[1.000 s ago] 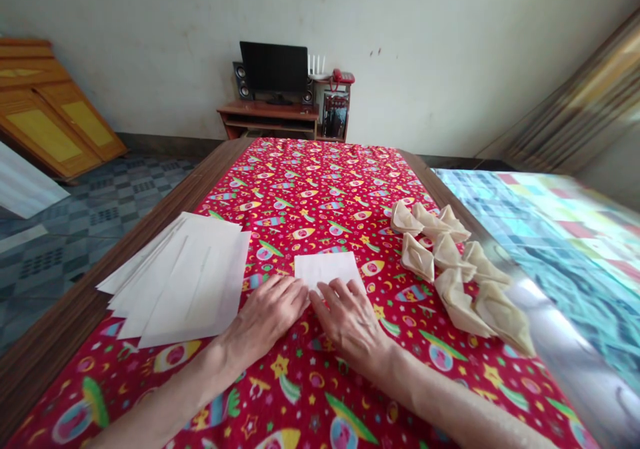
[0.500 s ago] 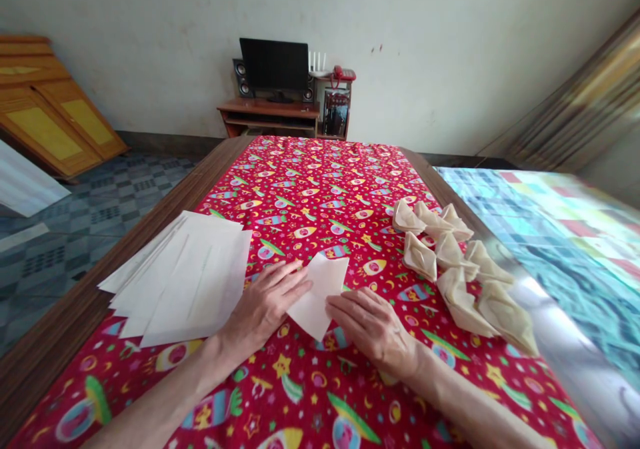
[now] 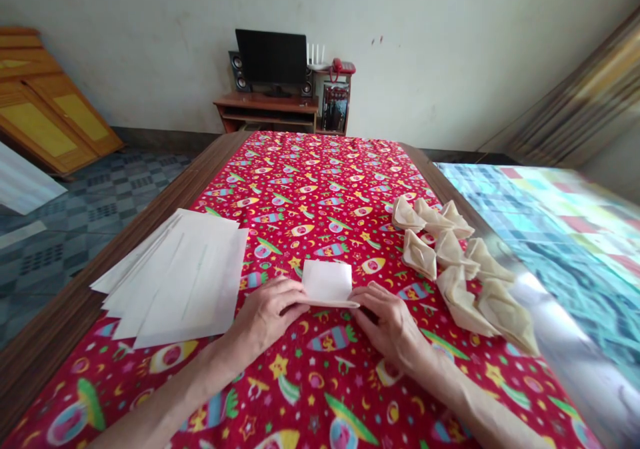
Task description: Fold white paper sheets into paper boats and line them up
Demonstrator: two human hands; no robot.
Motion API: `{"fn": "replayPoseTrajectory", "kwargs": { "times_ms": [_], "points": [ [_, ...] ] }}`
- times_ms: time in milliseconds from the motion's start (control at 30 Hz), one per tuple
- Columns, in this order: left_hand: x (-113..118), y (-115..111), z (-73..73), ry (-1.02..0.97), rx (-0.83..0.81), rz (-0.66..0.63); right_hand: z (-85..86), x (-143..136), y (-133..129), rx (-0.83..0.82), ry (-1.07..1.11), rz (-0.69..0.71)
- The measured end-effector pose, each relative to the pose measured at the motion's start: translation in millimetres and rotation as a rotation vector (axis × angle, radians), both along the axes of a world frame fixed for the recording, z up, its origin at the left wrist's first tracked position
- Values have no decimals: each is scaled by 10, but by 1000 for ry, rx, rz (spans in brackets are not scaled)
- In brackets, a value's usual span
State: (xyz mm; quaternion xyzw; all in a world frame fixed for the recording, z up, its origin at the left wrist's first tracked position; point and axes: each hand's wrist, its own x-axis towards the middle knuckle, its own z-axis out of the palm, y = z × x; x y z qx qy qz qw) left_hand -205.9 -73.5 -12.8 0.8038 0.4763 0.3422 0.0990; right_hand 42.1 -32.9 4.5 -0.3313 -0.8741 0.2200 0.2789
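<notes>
A small folded piece of white paper [image 3: 327,279] lies in front of me on the red patterned cloth [image 3: 320,199]. Its near edge is rolled up and pinched at both ends. My left hand [image 3: 273,309] grips the left end of that edge, fingers closed. At the right end, my right hand [image 3: 385,315] is closed on the same paper. A fanned stack of white paper sheets [image 3: 185,275] rests to the left of my left hand. Several cream-coloured folded paper boats [image 3: 453,255] stand grouped on the cloth to the right.
Brown wooden table edges [image 3: 170,209] show beside the cloth. Beyond the table's far end is a desk [image 3: 270,103] with a monitor [image 3: 271,57], speakers and a red telephone [image 3: 339,69]. A bed with a checked cover [image 3: 540,235] adjoins on the right. A wooden cabinet [image 3: 55,109] stands at left.
The paper has turned so its edges run square to me, and its near edge is now folded up. Both hands have gone from resting flat against it to pinching its near corners.
</notes>
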Motion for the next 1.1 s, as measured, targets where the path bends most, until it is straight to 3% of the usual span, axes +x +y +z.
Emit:
{"fn": "replayPoseTrajectory", "kwargs": {
  "times_ms": [200,433,633,1100],
  "points": [
    [41,95,15,-3,-147,140,-14,-87,41,-96,-69,-163],
    [124,144,89,121,-141,316,-13,-169,107,-48,-250,-355],
    [130,176,104,127,-100,321,18,-210,151,20,-379,-389],
    [139,212,36,211,23,351,24,-222,172,60,-422,-397]
  ]
}}
